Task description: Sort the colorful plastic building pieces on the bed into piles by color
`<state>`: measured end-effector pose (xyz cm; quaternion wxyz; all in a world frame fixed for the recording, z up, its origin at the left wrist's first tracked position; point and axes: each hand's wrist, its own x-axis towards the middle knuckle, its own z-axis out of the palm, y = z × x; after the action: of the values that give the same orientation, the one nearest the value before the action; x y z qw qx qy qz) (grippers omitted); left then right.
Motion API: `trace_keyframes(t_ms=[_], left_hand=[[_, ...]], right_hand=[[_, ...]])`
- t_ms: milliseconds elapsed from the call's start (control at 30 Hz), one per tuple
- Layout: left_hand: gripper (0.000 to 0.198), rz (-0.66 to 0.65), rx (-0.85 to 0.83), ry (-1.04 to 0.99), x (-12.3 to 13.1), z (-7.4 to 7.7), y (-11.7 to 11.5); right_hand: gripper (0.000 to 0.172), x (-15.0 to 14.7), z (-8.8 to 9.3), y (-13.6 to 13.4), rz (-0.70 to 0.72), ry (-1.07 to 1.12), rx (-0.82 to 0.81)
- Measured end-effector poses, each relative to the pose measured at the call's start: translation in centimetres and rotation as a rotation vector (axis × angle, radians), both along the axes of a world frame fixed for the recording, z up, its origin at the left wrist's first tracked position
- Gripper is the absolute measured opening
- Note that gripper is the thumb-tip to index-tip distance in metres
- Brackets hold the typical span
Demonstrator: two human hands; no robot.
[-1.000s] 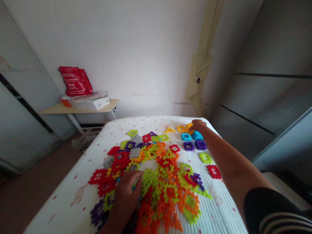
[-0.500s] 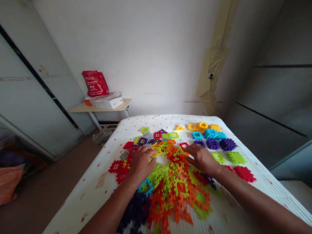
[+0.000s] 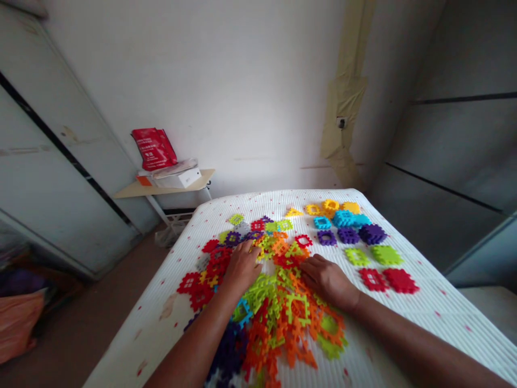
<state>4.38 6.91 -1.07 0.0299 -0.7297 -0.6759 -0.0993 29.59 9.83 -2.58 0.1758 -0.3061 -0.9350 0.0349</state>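
A heap of colourful plastic interlocking tiles lies spread on the white cover in front of me. My left hand (image 3: 244, 267) rests on the heap's left part, thumb apart from its fingers, beside red tiles (image 3: 220, 261) and small yellow ones. My right hand (image 3: 329, 280) reaches in from the right, fingers stretched out over orange tiles (image 3: 297, 280); their tips are partly hidden. Between the hands lie light green tiles (image 3: 260, 293). Nearer me are more orange tiles (image 3: 294, 342) and a dark purple group (image 3: 230, 347), partly behind my left forearm.
Right of the heap, tiles sit in colour rows: yellow (image 3: 350, 207), blue (image 3: 344, 218), purple (image 3: 372, 234), green (image 3: 386, 255) and red (image 3: 400, 281), some stacked. A small side table (image 3: 205, 178) at the back left holds a white box (image 3: 188, 178) and red bag (image 3: 153, 148).
My right hand has moved slightly left and nearer me, uncovering the red and purple tiles beside it. My left hand stays over about the same spot. The view has shifted a little.
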Motion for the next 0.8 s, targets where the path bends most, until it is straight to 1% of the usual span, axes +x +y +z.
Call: trace_keyframes(t_ms=[133,233,333,400,467,533,633,800], left_hand=[[0.022,-0.009,0.041,-0.046,0.1,-0.2,-1.0],[0.006,-0.047,0.033,-0.095,0.3,0.2,-1.7],[0.015,-0.061,-0.005,-0.085,0.5,0.9,-2.0],[0.019,-0.026,-0.028,-0.06,0.7,1.4,-1.8],[0.017,0.032,-0.033,-0.036,0.9,1.7,-1.5],[0.017,0.103,-0.039,-0.007,1.1,1.7,-1.0],[0.024,0.197,-0.066,0.028,1.4,1.4,-0.1],[0.033,0.256,-0.147,0.042,1.3,1.1,1.4]], right_hand=[[0.025,0.0,0.0,0.0,-0.005,-0.003,0.001],[0.027,0.0,0.0,-0.1,-0.003,0.011,0.005],[0.028,0.0,0.0,-0.1,0.001,0.018,0.008],[0.028,0.0,0.0,-0.1,0.002,0.017,0.013],[0.029,0.0,0.1,-0.1,0.001,0.019,0.019],[0.03,0.0,0.1,-0.1,0.004,0.028,0.022],[0.03,-0.1,0.1,-0.1,0.002,0.041,0.024],[0.027,-0.1,0.1,-0.1,-0.018,0.011,0.034]])
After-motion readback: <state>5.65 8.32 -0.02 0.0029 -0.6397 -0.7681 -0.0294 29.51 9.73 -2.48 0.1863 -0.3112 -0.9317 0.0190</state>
